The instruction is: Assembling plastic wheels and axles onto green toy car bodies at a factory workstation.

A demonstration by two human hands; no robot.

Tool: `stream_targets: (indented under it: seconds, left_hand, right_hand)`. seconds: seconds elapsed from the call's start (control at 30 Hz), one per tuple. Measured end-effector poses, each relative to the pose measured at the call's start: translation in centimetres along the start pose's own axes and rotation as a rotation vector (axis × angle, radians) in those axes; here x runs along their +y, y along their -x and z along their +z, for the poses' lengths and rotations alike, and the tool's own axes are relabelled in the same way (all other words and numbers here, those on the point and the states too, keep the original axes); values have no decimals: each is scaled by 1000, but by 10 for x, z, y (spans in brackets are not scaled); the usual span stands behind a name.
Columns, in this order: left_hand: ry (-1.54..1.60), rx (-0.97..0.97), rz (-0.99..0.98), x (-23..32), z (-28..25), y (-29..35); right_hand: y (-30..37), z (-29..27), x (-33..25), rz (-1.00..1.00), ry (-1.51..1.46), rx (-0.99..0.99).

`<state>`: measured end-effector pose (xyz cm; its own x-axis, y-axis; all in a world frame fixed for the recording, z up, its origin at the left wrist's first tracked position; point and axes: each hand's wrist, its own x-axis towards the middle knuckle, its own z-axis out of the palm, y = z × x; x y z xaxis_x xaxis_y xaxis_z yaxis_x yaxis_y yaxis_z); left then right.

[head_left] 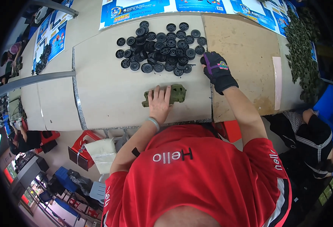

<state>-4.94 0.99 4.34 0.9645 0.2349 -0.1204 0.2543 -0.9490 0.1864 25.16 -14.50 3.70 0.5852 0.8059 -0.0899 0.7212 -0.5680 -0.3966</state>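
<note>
My bare left hand (159, 104) lies over a green plastic toy vehicle body (178, 94) near the table's front edge. Its fingers reach across the top and grip the piece, hiding the middle of it. A dark glove with a purple stripe covers my right hand (216, 72), which is at the right side of a pile of black toy wheels (161, 47). The gloved fingers are closed at the tips around a small black wheel (203, 60), partly hidden by the glove. Several loose wheels lie flat around the pile.
Blue printed cardboard sheets (143, 11) line the table's far side. A heap of green plastic parts (303, 56) covers the right end. Metal bars (34, 82) cross the table at left. A person in dark clothes (306, 132) sits at right; others work at far left.
</note>
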Motion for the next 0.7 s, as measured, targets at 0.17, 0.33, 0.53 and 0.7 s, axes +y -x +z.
stream_targets:
  seconds: [0.17, 0.33, 0.53, 0.7]
  left_hand:
    - [146, 47, 5, -6, -3, 21]
    - [57, -50, -16, -17, 0, 24]
    - [176, -158, -292, -12, -1, 7]
    - [298, -204, -375, 2, 5, 4]
  right_hand:
    - [35, 14, -5, 218, -602, 115]
    - [62, 40, -10, 93, -520, -31]
    - [56, 22, -18, -145, -117, -78]
    - [64, 10, -21, -215, -6, -138]
